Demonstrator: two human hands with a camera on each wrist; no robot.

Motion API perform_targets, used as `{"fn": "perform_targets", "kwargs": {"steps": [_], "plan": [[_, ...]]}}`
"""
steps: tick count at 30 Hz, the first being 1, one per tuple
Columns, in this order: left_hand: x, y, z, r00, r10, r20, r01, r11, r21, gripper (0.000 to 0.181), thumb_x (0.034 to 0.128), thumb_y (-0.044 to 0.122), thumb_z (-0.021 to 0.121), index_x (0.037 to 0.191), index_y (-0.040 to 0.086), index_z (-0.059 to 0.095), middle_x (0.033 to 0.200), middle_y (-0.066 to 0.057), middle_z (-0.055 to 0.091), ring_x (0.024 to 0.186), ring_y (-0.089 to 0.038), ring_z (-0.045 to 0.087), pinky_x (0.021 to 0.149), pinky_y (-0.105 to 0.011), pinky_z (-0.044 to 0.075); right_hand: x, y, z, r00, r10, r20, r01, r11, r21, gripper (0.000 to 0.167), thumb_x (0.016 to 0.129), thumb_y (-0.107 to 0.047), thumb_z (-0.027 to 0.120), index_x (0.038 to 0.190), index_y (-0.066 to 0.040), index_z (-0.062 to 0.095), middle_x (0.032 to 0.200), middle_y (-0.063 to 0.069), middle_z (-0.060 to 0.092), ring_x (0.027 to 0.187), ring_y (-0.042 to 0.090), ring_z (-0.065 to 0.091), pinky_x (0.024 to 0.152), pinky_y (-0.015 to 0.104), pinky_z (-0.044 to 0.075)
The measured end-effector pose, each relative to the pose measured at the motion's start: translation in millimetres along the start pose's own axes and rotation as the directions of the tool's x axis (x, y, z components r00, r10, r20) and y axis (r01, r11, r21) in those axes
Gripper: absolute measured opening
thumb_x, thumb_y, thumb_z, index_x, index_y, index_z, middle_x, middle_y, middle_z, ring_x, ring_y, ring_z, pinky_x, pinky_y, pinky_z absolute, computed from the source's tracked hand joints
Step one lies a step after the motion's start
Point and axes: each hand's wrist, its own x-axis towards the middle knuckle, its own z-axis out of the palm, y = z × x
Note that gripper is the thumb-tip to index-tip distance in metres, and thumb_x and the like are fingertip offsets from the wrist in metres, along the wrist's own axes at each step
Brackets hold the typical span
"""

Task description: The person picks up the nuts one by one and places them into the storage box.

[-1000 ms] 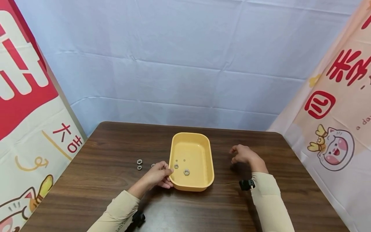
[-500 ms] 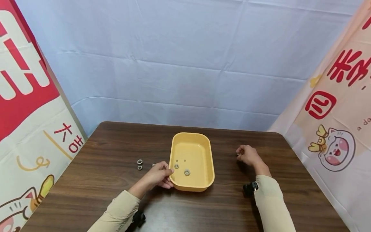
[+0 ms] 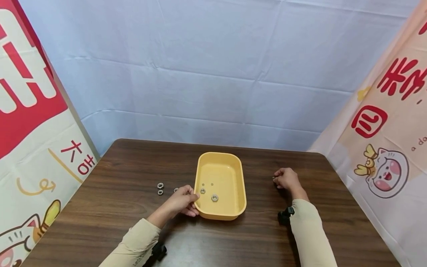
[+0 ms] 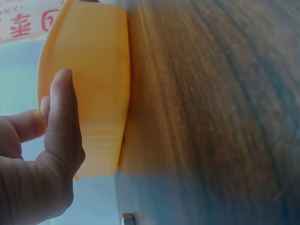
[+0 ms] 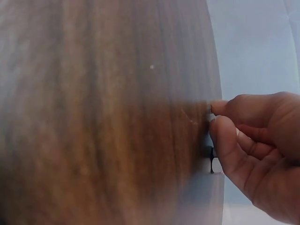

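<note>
My left hand grips the left rim of a yellow plastic tray, thumb over the edge and fingers along the outer wall. Two tiny nuts, a medium nut and a larger hex nut lie inside it. Right of the tray, my right hand is down at the tabletop, thumb and index fingertip pinching a tiny nut that they mostly cover. Beside the thumb stands another nut, partly hidden by it in the right wrist view.
Left of the tray lie two nuts, an upper nut and a lower nut. A third nut sits close by my left hand. The brown wooden table ends at a pale cloth backdrop, with printed cloths at both sides.
My right hand has moved slightly right, and its spread fingers have closed together at the tabletop. My left hand and the tray stay in place.
</note>
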Motion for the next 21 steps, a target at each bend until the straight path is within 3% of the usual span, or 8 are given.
{"fn": "perform_targets", "kwargs": {"steps": [9, 21], "plan": [[1.2, 0.7, -0.9, 1.0, -0.003, -0.003, 0.003, 1.0, 0.013, 0.016, 0.0938, 0.01, 0.051, 0.091, 0.0, 0.039, 0.064, -0.014, 0.053, 0.055, -0.023, 0.064, 0.047, -0.031, 0.055, 1.5, -3.0, 3.2, 0.998, -0.052, 0.044, 0.057, 0.992, -0.113, 0.007, 0.083, 0.0, 0.064, 0.085, 0.007, 0.062, 0.075, 0.012, 0.058, 0.051, 0.016, 0.056, 0.049, 0.029, 0.054], [2.8, -0.6, -0.5, 1.0, 0.01, 0.009, -0.009, 1.0, -0.011, 0.014, 0.0923, 0.007, 0.05, 0.088, 0.0, 0.039, 0.063, -0.013, 0.052, 0.054, -0.023, 0.063, 0.047, -0.03, 0.055, -0.5, -8.5, 4.8, 0.986, -0.049, 0.161, 0.065, 0.993, -0.094, 0.009, 0.082, 0.004, 0.065, 0.08, 0.004, 0.056, 0.068, 0.007, 0.05, 0.056, 0.017, 0.055, 0.05, 0.03, 0.055]]}}
